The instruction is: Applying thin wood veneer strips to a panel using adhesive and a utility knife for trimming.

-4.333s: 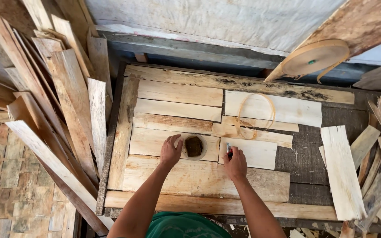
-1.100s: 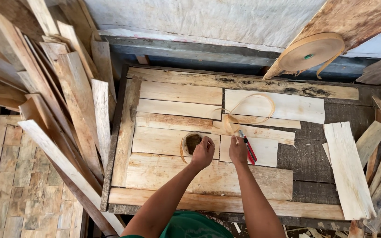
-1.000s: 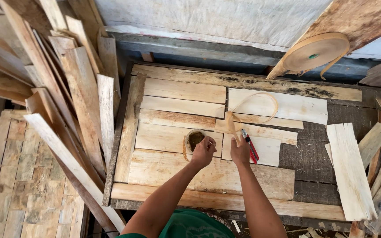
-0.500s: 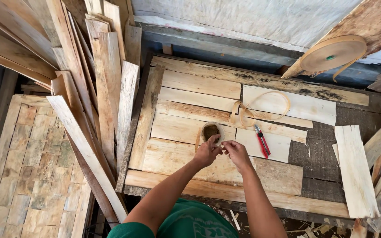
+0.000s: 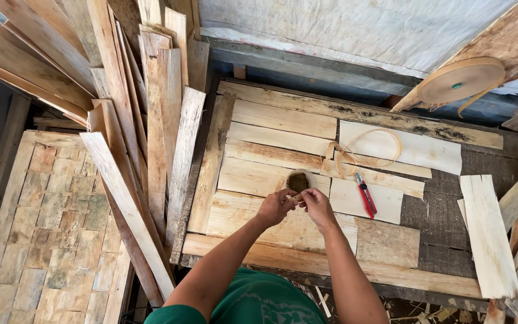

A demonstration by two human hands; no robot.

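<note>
Beside strip loop (image 5: 300, 180), both hands (image 5: 298, 206).

The single head-worn camera looks steeply down from above, fairly high over the plank workbench (image 5: 307, 288).

The person is wearing a green shirt (image 5: 253, 300) with a pale printed design showing at six o'clock. Both forearms are showing bare, with no sleeves, gloves or rings covering left hand (image 5: 275, 207) or right hand (image 5: 318, 206).
</note>
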